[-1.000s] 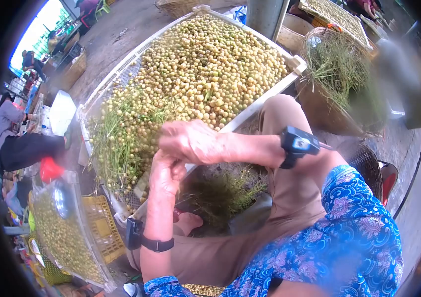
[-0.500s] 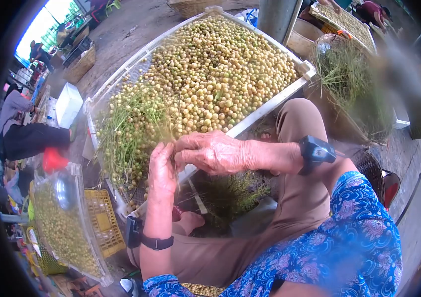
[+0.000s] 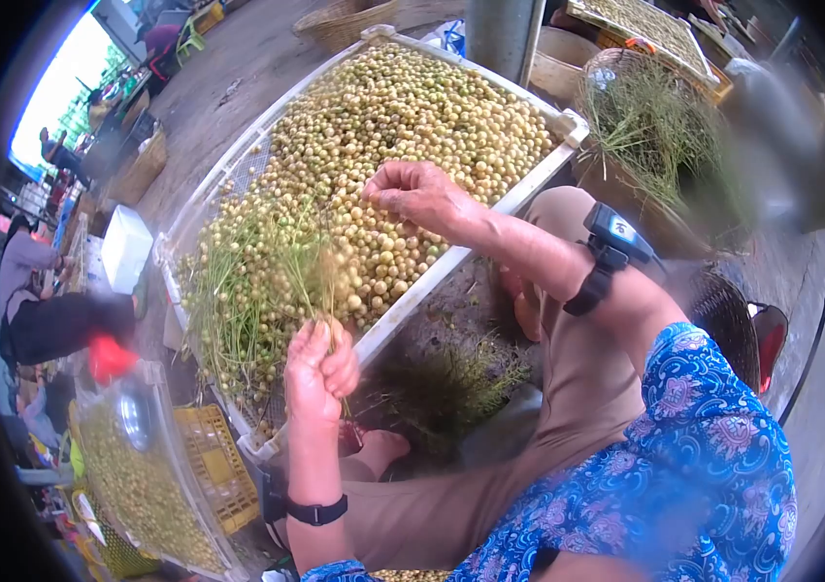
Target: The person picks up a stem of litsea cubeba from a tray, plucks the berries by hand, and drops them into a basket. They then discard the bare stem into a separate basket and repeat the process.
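My left hand (image 3: 320, 367) is closed around a bunch of thin green stems (image 3: 311, 272), which fan upward over the near left corner of a white-rimmed tray (image 3: 495, 225). Small round yellow-green fruits (image 3: 398, 107) are heaped in this tray. Above the fruit, near the tray's right-hand side, my right hand (image 3: 422, 199) has its fingers curled in a pinch; what they hold, if anything, is hidden. More leafless stalks (image 3: 228, 301) with fruit attached lie at the tray's left end.
Bare stalks fill a basket (image 3: 660, 136) at the right, beside a metal post (image 3: 500, 39). Stripped stalks (image 3: 456, 388) lie on the floor below the tray. Another fruit tray (image 3: 146, 466) and a yellow crate (image 3: 214, 461) stand at the lower left. A person (image 3: 29, 262) sits at the left.
My hands have moved apart: the right went up and over the fruit, while the left came slightly down with the stems. The view has shifted a little.
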Tool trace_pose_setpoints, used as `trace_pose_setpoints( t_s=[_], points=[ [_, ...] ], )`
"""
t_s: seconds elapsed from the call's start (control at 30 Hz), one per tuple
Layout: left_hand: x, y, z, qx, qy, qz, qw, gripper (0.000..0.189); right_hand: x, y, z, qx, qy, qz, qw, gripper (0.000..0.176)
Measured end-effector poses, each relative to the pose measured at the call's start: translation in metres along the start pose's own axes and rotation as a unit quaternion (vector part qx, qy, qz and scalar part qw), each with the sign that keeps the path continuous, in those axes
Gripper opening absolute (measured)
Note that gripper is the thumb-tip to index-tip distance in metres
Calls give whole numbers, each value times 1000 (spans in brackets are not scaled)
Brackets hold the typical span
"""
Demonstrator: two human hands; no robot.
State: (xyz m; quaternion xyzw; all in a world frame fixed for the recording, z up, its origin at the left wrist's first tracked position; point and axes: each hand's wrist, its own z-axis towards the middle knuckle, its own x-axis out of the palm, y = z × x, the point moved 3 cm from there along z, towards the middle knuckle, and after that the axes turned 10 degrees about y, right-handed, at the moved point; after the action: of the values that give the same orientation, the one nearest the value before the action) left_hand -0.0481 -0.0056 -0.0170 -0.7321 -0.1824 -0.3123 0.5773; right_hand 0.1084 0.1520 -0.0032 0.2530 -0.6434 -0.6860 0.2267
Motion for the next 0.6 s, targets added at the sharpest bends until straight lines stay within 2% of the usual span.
trace_pose_setpoints(
  t_s=[0.03, 0.07, 0.2, 0.23, 0.3, 0.47, 0.57, 0.6],
  points=[
    [3, 0, -2, -5, 28, 6, 1000, 20, 1, -4, 1, 41, 36, 104, 993, 13],
    [7, 1, -4, -9, 29, 10, 999, 22, 3, -8, 2, 78, 41, 121, 989, 15],
    [13, 9, -10, -29, 47, -1, 998, 25, 18, -3, -10, 88, 160, 202, 962, 29],
    [14, 10, -11, -30, 45, 1, 999, 25, 20, -5, -10, 87, 160, 204, 962, 29],
    [14, 14, -13, -31, 34, 6, 999, 27, 30, -5, -11, 88, 227, 295, 924, 32],
    [16, 14, -14, -27, 32, 7, 999, 26, 33, 1, -13, 75, 222, 359, 903, 19],
    [14, 11, -15, -19, 28, -4, 999, 26, 29, 2, -11, 55, 178, 342, 921, 15],
    [15, 10, -16, -22, 39, 0, 999, 25, 26, 5, -11, 14, 126, 325, 937, 15]
  ],
)
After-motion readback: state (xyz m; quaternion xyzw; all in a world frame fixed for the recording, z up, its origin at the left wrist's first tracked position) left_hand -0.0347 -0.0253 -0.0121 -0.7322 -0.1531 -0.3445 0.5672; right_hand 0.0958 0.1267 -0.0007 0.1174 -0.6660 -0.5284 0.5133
